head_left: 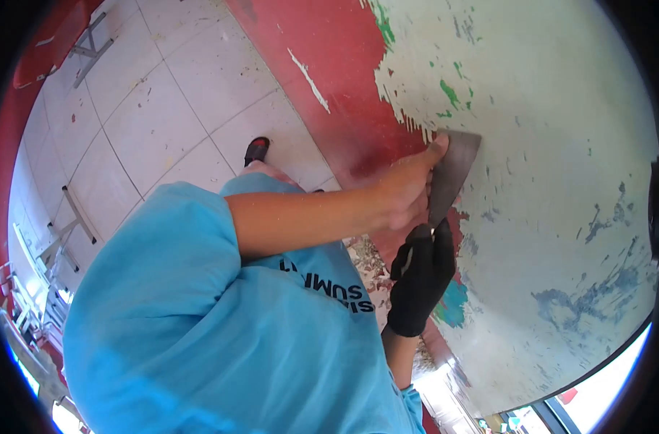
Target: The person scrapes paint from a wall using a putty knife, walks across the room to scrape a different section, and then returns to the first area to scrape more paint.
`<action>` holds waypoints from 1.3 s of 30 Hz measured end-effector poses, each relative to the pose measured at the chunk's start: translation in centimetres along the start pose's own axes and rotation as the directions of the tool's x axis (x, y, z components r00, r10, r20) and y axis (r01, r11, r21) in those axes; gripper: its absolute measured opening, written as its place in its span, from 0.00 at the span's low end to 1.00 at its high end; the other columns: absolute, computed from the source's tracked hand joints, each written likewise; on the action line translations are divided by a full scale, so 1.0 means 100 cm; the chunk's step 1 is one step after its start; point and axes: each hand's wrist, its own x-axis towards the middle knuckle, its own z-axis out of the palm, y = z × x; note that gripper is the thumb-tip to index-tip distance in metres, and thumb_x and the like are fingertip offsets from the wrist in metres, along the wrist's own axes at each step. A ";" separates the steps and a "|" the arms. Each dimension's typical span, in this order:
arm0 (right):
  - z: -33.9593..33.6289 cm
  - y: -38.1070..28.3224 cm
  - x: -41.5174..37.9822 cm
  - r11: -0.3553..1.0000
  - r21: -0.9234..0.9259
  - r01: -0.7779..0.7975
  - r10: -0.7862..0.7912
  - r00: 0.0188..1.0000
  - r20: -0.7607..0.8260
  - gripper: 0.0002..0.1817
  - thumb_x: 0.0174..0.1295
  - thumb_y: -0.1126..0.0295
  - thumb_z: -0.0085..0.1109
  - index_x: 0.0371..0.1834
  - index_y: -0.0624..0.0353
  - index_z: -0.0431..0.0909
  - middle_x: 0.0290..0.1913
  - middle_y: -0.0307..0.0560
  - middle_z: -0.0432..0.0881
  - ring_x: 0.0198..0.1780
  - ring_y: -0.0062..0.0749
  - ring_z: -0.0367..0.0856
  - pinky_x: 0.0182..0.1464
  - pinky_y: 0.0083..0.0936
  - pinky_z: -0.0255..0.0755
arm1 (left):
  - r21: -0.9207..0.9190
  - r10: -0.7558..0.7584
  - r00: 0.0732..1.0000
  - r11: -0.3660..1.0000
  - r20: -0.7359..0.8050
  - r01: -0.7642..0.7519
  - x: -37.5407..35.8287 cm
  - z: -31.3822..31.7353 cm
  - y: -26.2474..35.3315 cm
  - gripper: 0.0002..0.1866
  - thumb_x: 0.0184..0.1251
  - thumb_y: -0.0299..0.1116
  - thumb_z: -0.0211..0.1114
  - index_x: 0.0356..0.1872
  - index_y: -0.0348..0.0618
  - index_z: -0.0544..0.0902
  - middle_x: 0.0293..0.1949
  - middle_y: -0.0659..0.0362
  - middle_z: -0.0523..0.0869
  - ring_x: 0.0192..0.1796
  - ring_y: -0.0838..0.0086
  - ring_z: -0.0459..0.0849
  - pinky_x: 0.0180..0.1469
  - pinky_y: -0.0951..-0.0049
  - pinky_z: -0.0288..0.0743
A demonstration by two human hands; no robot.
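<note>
A wide metal paint scraper [456,163] lies against the painted wall [546,145], its broad edge at the border between red paint and the pale layer. My right hand [422,278], in a black glove, is closed round its handle, which is mostly hidden by the fingers. My bare left hand [410,189] grips the side of the blade, one fingertip resting near the broad edge; its other fingers are partly hidden. Ragged red paint [336,72] covers the wall beside the blade, with green patches [449,94] and a teal patch [452,304] showing.
Paint flakes [369,264] are scattered at the foot of the wall. Pale floor tiles [127,108] spread to the left, where my sandalled foot [257,150] stands. Metal-legged furniture [72,224] and a red seat [51,50] are at the far left.
</note>
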 end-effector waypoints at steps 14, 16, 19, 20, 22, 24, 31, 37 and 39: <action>0.001 0.006 0.005 0.996 -0.012 0.093 -0.093 0.995 -0.023 0.17 0.59 0.71 0.52 0.49 0.69 0.71 0.27 0.41 0.75 0.28 0.18 0.70 0.32 0.18 0.66 | 0.066 0.055 0.994 0.996 0.089 -0.061 -0.004 0.004 0.002 0.25 0.60 0.61 0.50 0.33 0.46 0.73 0.23 0.59 0.77 0.26 0.73 0.77 0.29 0.73 0.72; 0.001 -0.009 0.006 1.000 -0.020 0.005 -0.006 0.999 -0.036 0.16 0.59 0.71 0.52 0.49 0.69 0.71 0.29 0.43 0.76 0.29 0.19 0.71 0.32 0.18 0.66 | 0.056 0.028 0.994 0.998 0.107 -0.035 -0.002 0.007 0.006 0.25 0.60 0.60 0.50 0.33 0.46 0.73 0.23 0.60 0.77 0.26 0.73 0.77 0.29 0.73 0.73; 0.003 0.003 0.021 0.988 -0.092 0.128 -0.126 0.992 0.031 0.17 0.60 0.72 0.50 0.51 0.69 0.70 0.30 0.43 0.76 0.28 0.18 0.69 0.31 0.18 0.65 | 0.005 0.128 0.982 0.991 0.139 -0.130 0.006 0.000 0.004 0.25 0.60 0.60 0.50 0.34 0.46 0.73 0.24 0.60 0.76 0.26 0.74 0.77 0.30 0.74 0.73; 0.002 0.005 0.017 0.988 -0.095 0.126 -0.122 0.992 0.040 0.17 0.60 0.72 0.50 0.51 0.69 0.70 0.30 0.43 0.76 0.28 0.18 0.69 0.31 0.18 0.65 | 0.018 0.110 0.988 0.994 0.104 -0.112 0.004 0.000 0.004 0.25 0.60 0.60 0.50 0.34 0.46 0.73 0.24 0.61 0.77 0.26 0.74 0.77 0.30 0.73 0.73; 0.000 0.006 0.005 0.986 -0.103 0.131 -0.133 0.991 -0.010 0.16 0.60 0.72 0.49 0.50 0.68 0.70 0.29 0.41 0.74 0.27 0.17 0.66 0.29 0.17 0.64 | 0.032 0.117 0.991 0.992 0.065 -0.119 -0.001 0.003 0.009 0.25 0.60 0.60 0.50 0.34 0.46 0.73 0.24 0.61 0.77 0.26 0.74 0.77 0.30 0.73 0.73; 0.002 -0.001 0.003 0.998 -0.025 0.058 -0.059 0.998 -0.008 0.16 0.61 0.72 0.49 0.50 0.68 0.70 0.29 0.40 0.73 0.27 0.16 0.66 0.29 0.16 0.63 | 0.035 -0.004 0.999 0.999 0.052 0.002 -0.006 0.011 0.004 0.25 0.60 0.61 0.50 0.34 0.46 0.73 0.24 0.61 0.77 0.25 0.75 0.77 0.30 0.75 0.73; 0.013 0.023 0.013 0.978 -0.083 0.193 -0.193 0.981 0.011 0.17 0.61 0.70 0.50 0.52 0.66 0.70 0.31 0.38 0.72 0.29 0.15 0.67 0.31 0.15 0.63 | 0.133 0.019 0.996 0.991 0.081 -0.030 0.001 -0.008 0.009 0.26 0.62 0.59 0.49 0.34 0.43 0.74 0.25 0.58 0.77 0.26 0.74 0.78 0.31 0.74 0.73; 0.016 0.017 0.007 0.994 0.108 0.029 -0.032 0.999 0.024 0.16 0.62 0.69 0.50 0.50 0.66 0.70 0.25 0.35 0.71 0.25 0.14 0.65 0.27 0.15 0.62 | 0.199 0.002 0.999 0.980 0.035 -0.009 -0.003 -0.007 0.019 0.26 0.61 0.60 0.49 0.33 0.42 0.74 0.25 0.59 0.77 0.27 0.74 0.77 0.31 0.75 0.73; 0.018 0.018 0.004 0.983 0.179 0.033 -0.033 0.999 -0.001 0.16 0.61 0.69 0.50 0.50 0.66 0.70 0.24 0.35 0.70 0.24 0.13 0.65 0.25 0.15 0.61 | 0.241 -0.004 0.999 0.971 0.041 -0.006 -0.002 -0.009 0.018 0.26 0.61 0.59 0.50 0.33 0.43 0.74 0.25 0.60 0.77 0.28 0.75 0.77 0.32 0.75 0.72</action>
